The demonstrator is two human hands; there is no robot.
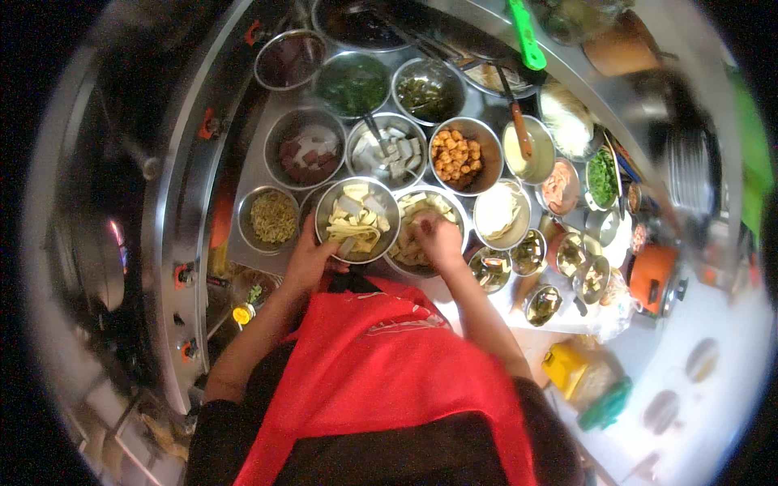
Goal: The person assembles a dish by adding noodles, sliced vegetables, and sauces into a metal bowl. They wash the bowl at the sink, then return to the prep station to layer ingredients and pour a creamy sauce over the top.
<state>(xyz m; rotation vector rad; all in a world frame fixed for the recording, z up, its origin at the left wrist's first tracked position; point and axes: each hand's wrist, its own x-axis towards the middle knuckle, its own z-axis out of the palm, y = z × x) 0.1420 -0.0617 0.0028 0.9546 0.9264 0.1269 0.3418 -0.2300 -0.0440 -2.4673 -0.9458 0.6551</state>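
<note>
My left hand (pixel 309 259) grips a round steel bowl (pixel 326 209) by its lower left rim, in front of my apron. Pale yellow folded strips and slices (pixel 356 223) fill that bowl, with a few greyish pieces among them. My right hand (pixel 440 241) reaches into a second steel bowl (pixel 463 217) just to the right, which holds similar pale slices. Its fingers are bent together over the food, and what they pinch is hidden. Behind these bowls, a steel pot (pixel 352 162) of whitish-grey blocks has a utensil handle sticking out.
Around them stand bowls of orange-brown balls (pixel 458 158), dark red pieces (pixel 308 158), tan bits (pixel 273 217) and chopped greens (pixel 601 178). A wooden-handled utensil (pixel 520 134) leans over a pale yellow bowl. Small steel bowls (pixel 543 305) and an orange pot (pixel 652 277) sit on the right.
</note>
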